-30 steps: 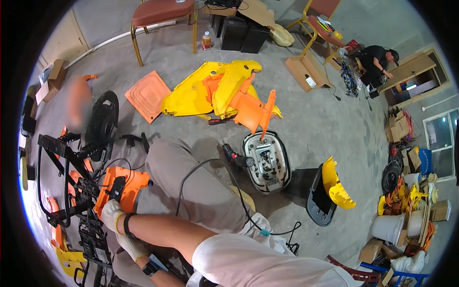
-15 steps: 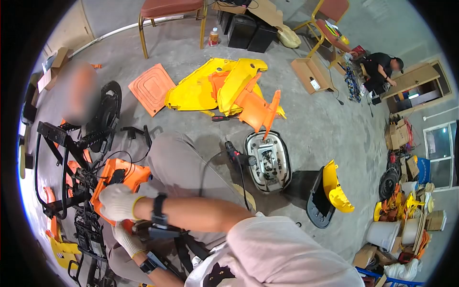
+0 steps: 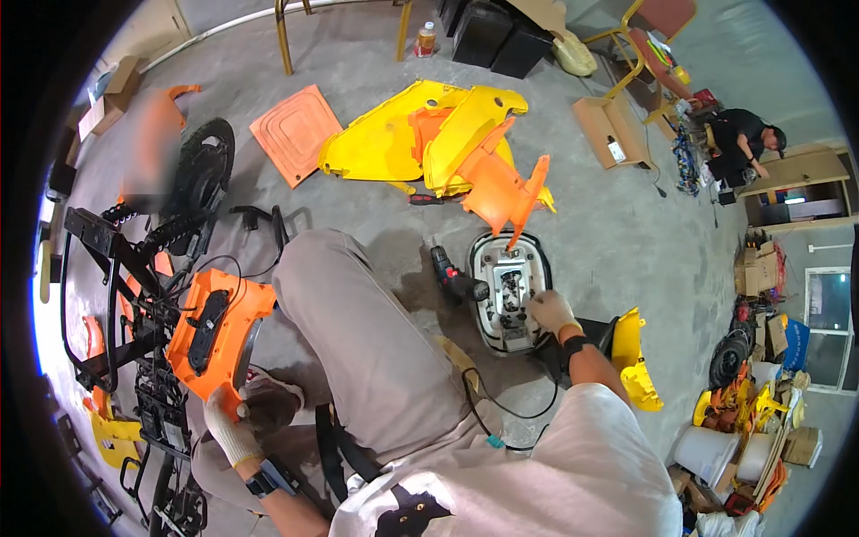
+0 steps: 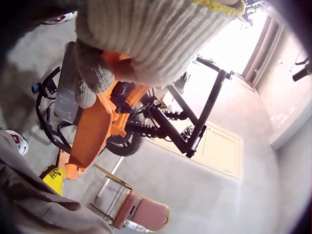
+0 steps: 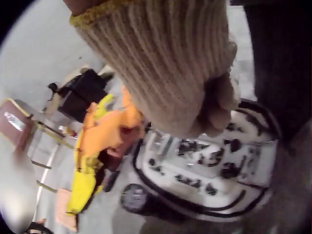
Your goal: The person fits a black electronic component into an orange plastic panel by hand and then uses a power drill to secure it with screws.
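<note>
My gloved left hand (image 3: 231,425) grips the lower end of an orange plastic panel (image 3: 240,300), which has a long black part (image 3: 210,327) set in its middle. In the left wrist view, the thumb and fingers bend round the panel's edge. My gloved right hand (image 3: 552,311) is at the right side of a white, black-rimmed tray-like shell (image 3: 489,276). Small dark screws (image 3: 512,291) lie in its middle. The right wrist view shows bent fingers over the shell, with the fingertips partly hidden. A black and red power drill (image 3: 456,277) lies just left of the shell.
A bare black vehicle frame (image 3: 112,268) stands at left beside a wheel (image 3: 208,179). Yellow panels (image 3: 376,134), an orange mat (image 3: 295,134) and a yellow-fronted piece (image 3: 631,358) lie on the floor. Another person (image 3: 747,143) is at far right. A cable (image 3: 528,416) loops near my lap.
My right hand has left the orange panel and moved right to the white shell. My left hand stays at the panel's lower end. The view has shifted too.
</note>
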`<control>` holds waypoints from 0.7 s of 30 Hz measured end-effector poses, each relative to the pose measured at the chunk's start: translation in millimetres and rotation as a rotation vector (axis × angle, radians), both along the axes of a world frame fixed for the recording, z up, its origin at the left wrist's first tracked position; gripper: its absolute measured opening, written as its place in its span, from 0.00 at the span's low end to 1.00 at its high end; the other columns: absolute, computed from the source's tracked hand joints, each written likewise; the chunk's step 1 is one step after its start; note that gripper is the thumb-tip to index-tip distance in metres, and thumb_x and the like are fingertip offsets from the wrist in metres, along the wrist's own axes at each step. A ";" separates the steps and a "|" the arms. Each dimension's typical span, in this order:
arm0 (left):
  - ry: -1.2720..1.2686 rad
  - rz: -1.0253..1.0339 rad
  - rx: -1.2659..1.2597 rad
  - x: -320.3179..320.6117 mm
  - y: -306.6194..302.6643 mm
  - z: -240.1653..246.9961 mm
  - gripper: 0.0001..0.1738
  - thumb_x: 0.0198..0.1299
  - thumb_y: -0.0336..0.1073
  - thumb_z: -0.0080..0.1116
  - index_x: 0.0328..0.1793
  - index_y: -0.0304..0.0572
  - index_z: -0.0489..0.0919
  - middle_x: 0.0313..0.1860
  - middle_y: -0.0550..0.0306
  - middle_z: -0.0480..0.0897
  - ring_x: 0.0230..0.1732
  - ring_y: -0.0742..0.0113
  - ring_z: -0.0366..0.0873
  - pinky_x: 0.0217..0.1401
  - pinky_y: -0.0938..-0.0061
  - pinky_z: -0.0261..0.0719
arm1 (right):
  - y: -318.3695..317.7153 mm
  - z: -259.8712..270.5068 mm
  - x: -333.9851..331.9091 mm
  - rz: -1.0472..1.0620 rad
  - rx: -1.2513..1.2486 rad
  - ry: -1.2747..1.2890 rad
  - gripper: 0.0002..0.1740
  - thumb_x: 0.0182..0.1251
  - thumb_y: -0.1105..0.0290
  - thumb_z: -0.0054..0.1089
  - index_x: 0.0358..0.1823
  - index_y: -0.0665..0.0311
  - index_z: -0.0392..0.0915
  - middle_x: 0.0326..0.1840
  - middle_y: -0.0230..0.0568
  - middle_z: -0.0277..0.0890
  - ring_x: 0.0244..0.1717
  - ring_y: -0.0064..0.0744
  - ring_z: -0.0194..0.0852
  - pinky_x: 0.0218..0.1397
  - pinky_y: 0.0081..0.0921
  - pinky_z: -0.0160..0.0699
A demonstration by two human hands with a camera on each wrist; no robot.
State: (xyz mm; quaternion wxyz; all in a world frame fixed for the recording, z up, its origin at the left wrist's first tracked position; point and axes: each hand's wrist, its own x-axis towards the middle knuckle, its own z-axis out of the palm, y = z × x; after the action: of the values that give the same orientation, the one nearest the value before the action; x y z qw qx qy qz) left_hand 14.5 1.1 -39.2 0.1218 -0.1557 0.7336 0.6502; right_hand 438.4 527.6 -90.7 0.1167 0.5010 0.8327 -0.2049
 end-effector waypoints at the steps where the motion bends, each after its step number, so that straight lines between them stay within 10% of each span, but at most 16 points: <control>1: -0.176 0.072 0.114 -0.6 3.7 8.2 0.15 0.65 0.41 0.55 0.51 0.39 0.78 0.48 0.56 0.81 0.46 0.68 0.79 0.38 0.76 0.78 | -3.2 -23.2 21.3 -0.123 -0.078 -0.099 0.21 0.55 0.57 0.57 0.33 0.71 0.84 0.27 0.59 0.81 0.38 0.54 0.85 0.47 0.40 0.82; 5: -0.146 0.025 0.088 3.1 6.6 16.9 0.15 0.65 0.42 0.56 0.52 0.41 0.78 0.47 0.56 0.81 0.46 0.69 0.79 0.37 0.79 0.78 | -31.3 -81.8 61.4 -0.345 -0.096 -0.294 0.19 0.56 0.59 0.57 0.40 0.67 0.86 0.39 0.58 0.84 0.45 0.54 0.84 0.52 0.42 0.82; 11: 0.324 -0.236 -0.357 0.6 -16.2 11.3 0.07 0.68 0.31 0.53 0.50 0.39 0.76 0.37 0.60 0.80 0.32 0.77 0.76 0.27 0.89 0.72 | -49.2 -131.7 54.5 -0.148 -0.009 -0.400 0.15 0.58 0.65 0.60 0.45 0.59 0.86 0.45 0.52 0.84 0.48 0.52 0.84 0.54 0.42 0.83; 13: 0.106 -0.478 -0.516 1.3 0.3 37.7 0.12 0.63 0.19 0.49 0.51 0.36 0.75 0.41 0.57 0.78 0.39 0.74 0.77 0.32 0.84 0.75 | -50.7 -131.9 43.8 -0.087 -0.050 -0.408 0.14 0.60 0.69 0.57 0.45 0.58 0.86 0.44 0.50 0.85 0.48 0.49 0.85 0.52 0.42 0.84; 19: 0.037 -0.241 -0.173 2.9 6.0 39.2 0.09 0.64 0.22 0.50 0.49 0.36 0.76 0.38 0.59 0.78 0.32 0.79 0.75 0.25 0.90 0.72 | -42.0 -140.5 29.2 0.149 0.001 -0.463 0.09 0.57 0.74 0.60 0.37 0.60 0.89 0.40 0.48 0.86 0.43 0.44 0.87 0.46 0.37 0.86; 21: 0.338 -0.634 -0.900 -0.9 1.3 41.1 0.18 0.54 0.20 0.52 0.53 0.32 0.73 0.40 0.53 0.80 0.38 0.68 0.80 0.40 0.81 0.79 | -41.9 -149.7 37.3 0.256 0.115 -0.377 0.07 0.56 0.74 0.61 0.31 0.60 0.89 0.34 0.46 0.86 0.40 0.45 0.88 0.43 0.37 0.86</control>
State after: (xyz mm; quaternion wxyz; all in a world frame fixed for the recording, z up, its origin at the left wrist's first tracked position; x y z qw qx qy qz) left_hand 13.7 2.4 1.9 0.1137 0.1413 0.9582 0.2214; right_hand 475.7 485.7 -240.4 0.2664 0.4265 0.8632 -0.0437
